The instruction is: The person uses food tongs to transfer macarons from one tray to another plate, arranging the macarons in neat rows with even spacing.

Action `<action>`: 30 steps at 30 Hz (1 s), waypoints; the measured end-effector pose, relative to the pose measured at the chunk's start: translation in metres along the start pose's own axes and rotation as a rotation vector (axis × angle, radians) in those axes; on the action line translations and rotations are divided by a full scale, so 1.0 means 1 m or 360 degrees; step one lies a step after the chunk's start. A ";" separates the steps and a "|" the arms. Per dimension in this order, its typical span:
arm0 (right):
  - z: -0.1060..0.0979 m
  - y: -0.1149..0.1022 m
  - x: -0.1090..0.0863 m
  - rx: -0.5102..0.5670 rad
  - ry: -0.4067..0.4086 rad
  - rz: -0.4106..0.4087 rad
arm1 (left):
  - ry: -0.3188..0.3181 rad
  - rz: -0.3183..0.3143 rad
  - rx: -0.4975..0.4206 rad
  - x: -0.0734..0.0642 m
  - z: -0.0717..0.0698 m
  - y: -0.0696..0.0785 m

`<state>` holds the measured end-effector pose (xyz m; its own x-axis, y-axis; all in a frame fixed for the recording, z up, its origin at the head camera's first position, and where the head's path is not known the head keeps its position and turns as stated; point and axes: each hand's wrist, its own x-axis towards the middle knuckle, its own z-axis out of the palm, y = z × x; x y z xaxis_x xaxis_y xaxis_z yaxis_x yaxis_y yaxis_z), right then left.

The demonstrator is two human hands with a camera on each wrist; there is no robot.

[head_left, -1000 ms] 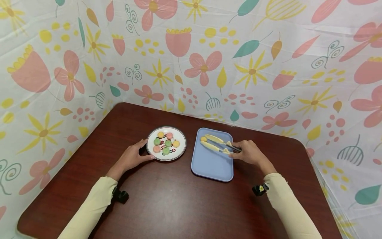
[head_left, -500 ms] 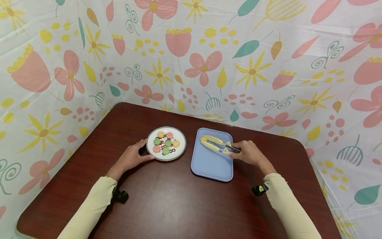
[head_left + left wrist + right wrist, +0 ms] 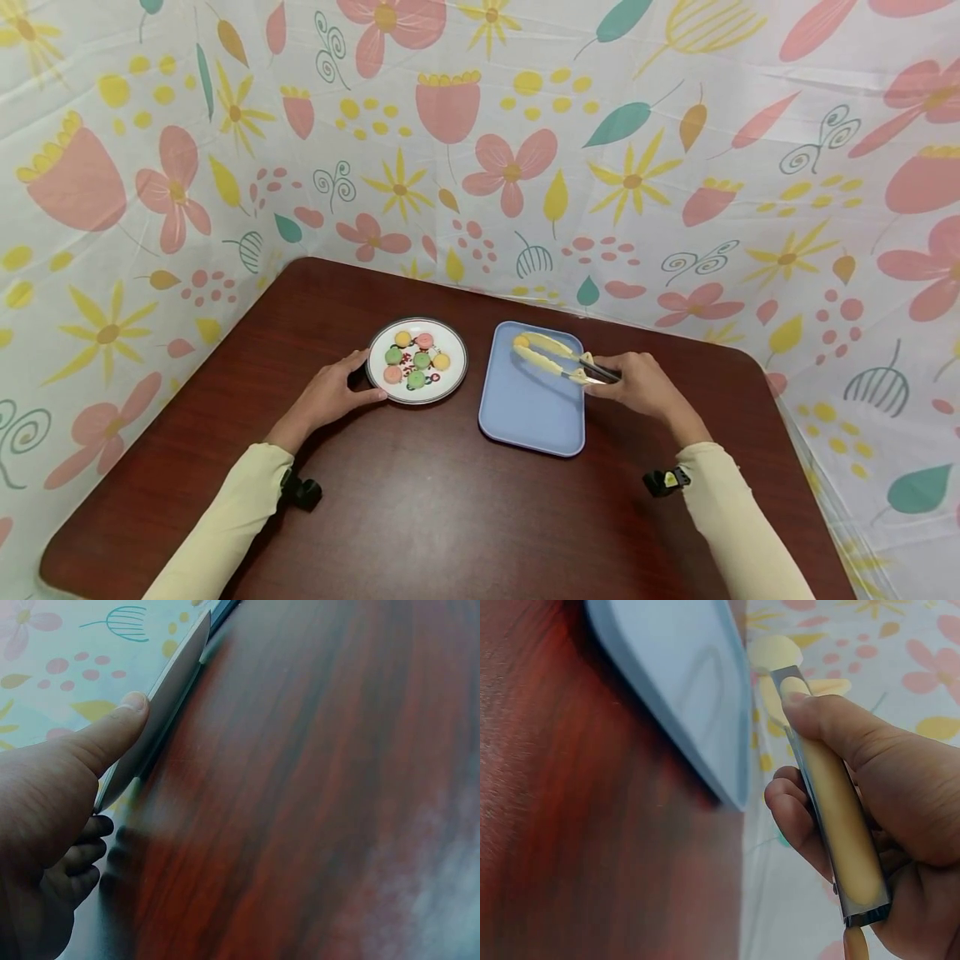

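Observation:
At the left of the table, my left hand [image 3: 330,396] grips the near-left rim of a round white plate [image 3: 450,379], thumb on the edge and fingers around its outside. Several pink, green and yellow macarons [image 3: 416,379] sit on the plate. My right hand [image 3: 637,383] holds a pair of tongs [image 3: 542,360] with cream tips, its thumb pressed along the handle [image 3: 836,802]. Between the tong tips is a yellow macaron [image 3: 521,342], over the far part of a blue tray [image 3: 528,417]. Whether the macaron touches the tray cannot be told from above.
Plate and tray lie side by side on a dark reddish-brown table [image 3: 420,517], with a narrow gap between them. A flowered cloth [image 3: 480,167] hangs behind the table's back edge and along its left side.
The tongs have narrowed around the yellow macaron. They have then moved slightly right with it, together with my right hand. My left hand and the plate have stayed in place.

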<state>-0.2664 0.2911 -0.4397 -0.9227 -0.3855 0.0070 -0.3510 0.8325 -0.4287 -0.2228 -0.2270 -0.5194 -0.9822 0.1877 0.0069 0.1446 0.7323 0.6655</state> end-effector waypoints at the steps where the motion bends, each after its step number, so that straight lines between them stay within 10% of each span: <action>1: -0.003 -0.001 -0.001 -0.0013 0.0002 -0.0001 | 0.0004 0.0007 0.0000 0.000 0.000 0.000; 14: -0.034 -0.031 -0.003 -0.0071 0.0006 -0.0162 | 0.0027 0.0035 -0.0009 0.000 -0.001 0.001; 30: -0.014 -0.070 0.011 -0.0071 -0.0077 -0.0334 | 0.0023 0.0030 0.0003 0.000 0.000 0.000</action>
<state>-0.2539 0.2341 -0.3966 -0.8203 -0.5700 0.0479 -0.5423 0.7483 -0.3822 -0.2232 -0.2268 -0.5187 -0.9809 0.1921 0.0301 0.1633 0.7299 0.6638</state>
